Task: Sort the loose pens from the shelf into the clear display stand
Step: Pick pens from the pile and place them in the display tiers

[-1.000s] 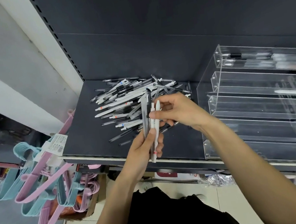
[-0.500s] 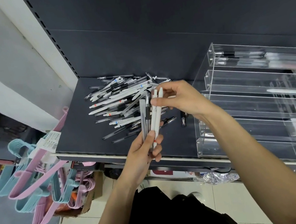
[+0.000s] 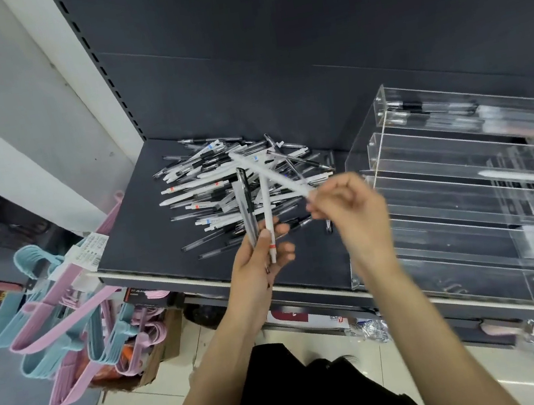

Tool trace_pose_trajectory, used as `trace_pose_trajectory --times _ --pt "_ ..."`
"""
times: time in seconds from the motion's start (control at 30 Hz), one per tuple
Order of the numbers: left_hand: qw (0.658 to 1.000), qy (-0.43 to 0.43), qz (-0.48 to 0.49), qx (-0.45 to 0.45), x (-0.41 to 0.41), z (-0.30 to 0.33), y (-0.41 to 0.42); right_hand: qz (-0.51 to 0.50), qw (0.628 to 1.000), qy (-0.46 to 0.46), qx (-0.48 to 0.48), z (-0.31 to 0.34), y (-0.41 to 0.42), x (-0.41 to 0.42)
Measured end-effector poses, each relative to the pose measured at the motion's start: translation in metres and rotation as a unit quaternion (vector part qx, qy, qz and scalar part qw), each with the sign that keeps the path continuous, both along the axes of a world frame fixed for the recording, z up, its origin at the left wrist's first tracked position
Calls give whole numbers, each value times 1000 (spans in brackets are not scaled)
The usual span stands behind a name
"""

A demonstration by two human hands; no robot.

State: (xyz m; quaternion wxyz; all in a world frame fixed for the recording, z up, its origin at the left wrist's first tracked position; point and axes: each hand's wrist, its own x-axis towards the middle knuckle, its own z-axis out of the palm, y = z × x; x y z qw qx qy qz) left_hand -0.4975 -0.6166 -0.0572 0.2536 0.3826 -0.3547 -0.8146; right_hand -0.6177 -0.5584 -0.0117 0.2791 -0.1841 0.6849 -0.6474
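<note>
My left hand grips a small bunch of pens upright, thumb pressed across them: a slim clear pen with a dark core, and beside it a matte white pen with a red band near its lower end. My right hand is blurred, but its fingers are curled and pinch one end of a long white pen, which slants up and away to the left, crossing above the bunch. Just beyond both sets of fingers lies the pile of loose pens, thin round barrels in white, clear and black plastic, criss-crossed on the flat dark shelf. To the right of my right hand stands the stand, glossy clear acrylic in stepped trough-shaped tiers; a few pens lie in the top tier and one white one in a middle tier. Down to the left of my left hand hang smooth pink and blue plastic hangers.
</note>
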Motion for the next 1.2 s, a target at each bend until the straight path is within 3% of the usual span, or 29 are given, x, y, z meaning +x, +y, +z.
trace_pose_trajectory --times 0.1,0.2,0.33,0.57,0.73,0.93,1.2 --pt "999 22 42 22 -11 5 -1 -53 998 23 5 -27 1 31" --pt "997 39 53 43 -15 6 -1 -66 990 120 22 -38 -3 45" --pt "994 61 45 77 -14 3 -5 -44 966 245 77 -44 -11 54" --pt "992 68 2 101 -3 -4 -24 -53 935 336 104 -54 -19 67" --pt "994 54 -54 75 -6 -4 -28 -41 943 316 93 -50 -13 72" --pt "992 61 -100 36 -32 1 -1 -56 980 185 52 -38 17 49" --pt "992 98 -58 60 -96 13 74 13 973 214 84 -33 108 -29"
